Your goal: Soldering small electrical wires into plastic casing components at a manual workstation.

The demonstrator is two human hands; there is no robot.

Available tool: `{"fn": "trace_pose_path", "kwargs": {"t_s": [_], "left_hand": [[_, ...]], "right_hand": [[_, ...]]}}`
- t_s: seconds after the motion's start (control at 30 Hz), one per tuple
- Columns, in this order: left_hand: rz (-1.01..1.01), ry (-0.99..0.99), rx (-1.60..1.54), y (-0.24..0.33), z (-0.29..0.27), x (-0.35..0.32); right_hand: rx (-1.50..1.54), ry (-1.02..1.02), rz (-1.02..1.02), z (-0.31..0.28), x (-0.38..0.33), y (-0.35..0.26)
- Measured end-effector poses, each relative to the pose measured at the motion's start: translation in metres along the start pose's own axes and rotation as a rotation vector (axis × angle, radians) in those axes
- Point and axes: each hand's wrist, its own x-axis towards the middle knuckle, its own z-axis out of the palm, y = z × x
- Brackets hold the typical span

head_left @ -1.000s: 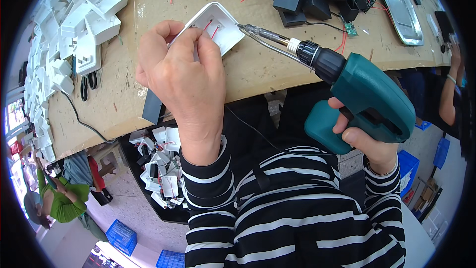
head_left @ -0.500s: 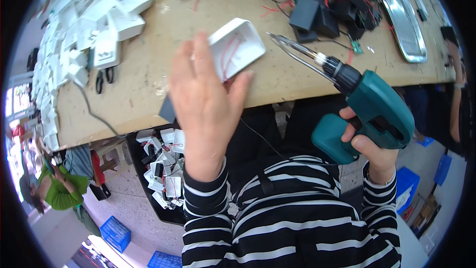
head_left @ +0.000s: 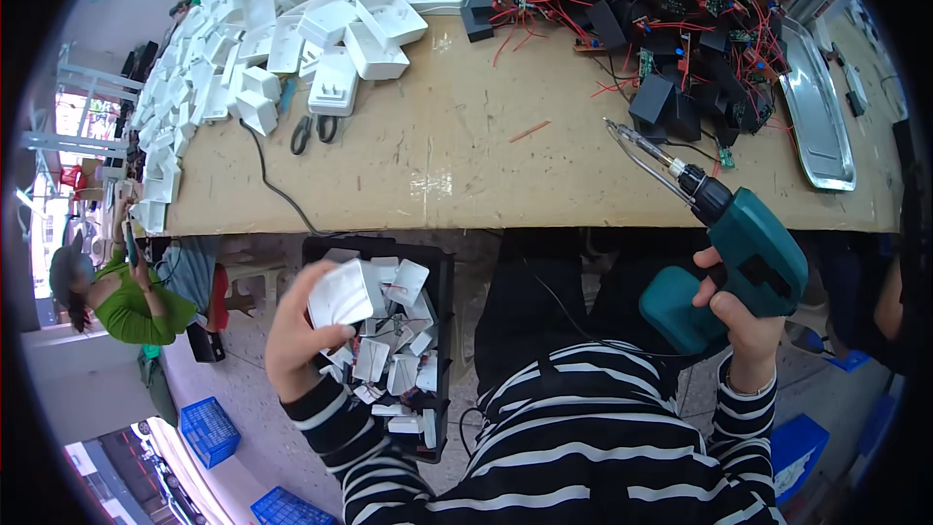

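Over the black bin (head_left: 442, 272) below the workbench's near edge, your left hand (head_left: 296, 345) grips a white plastic housing (head_left: 342, 294), held just above the other white pieces lying in the bin. Your right hand (head_left: 743, 316) is wrapped around the handle of the teal power screwdriver (head_left: 739, 258), its bit raised over the workbench (head_left: 437, 156) near the right end. A heap of white housings (head_left: 282, 29) along the far left edge suggests much work remains; black wired parts (head_left: 680, 29) crowd the far right corner.
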Motion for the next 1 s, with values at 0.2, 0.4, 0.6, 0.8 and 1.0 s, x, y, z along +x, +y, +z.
{"fn": "trace_pose_path", "kwargs": {"t_s": [0.2,0.4,0.6,0.8,1.0], "left_hand": [[-0.232,0.085,0.675,-0.095,-0.028,-0.05],[0.186,0.445,0.45,0.02,-0.014,0.077],[0.362,0.641,0.929,0.077,-0.008,0.212],[0.206,0.455,0.825,0.08,-0.028,0.192],[0.191,0.345,-0.452,0.058,-0.015,0.11]], "right_hand": [[0.011,-0.045,-0.019,-0.003,-0.001,-0.003],[-0.013,-0.018,-0.036,-0.002,-0.001,-0.001],[-0.009,0.046,-0.06,0.002,-0.004,-0.005],[0.005,0.051,-0.061,-0.009,-0.003,0.001],[0.044,0.013,-0.037,-0.017,0.004,0.01]]}}
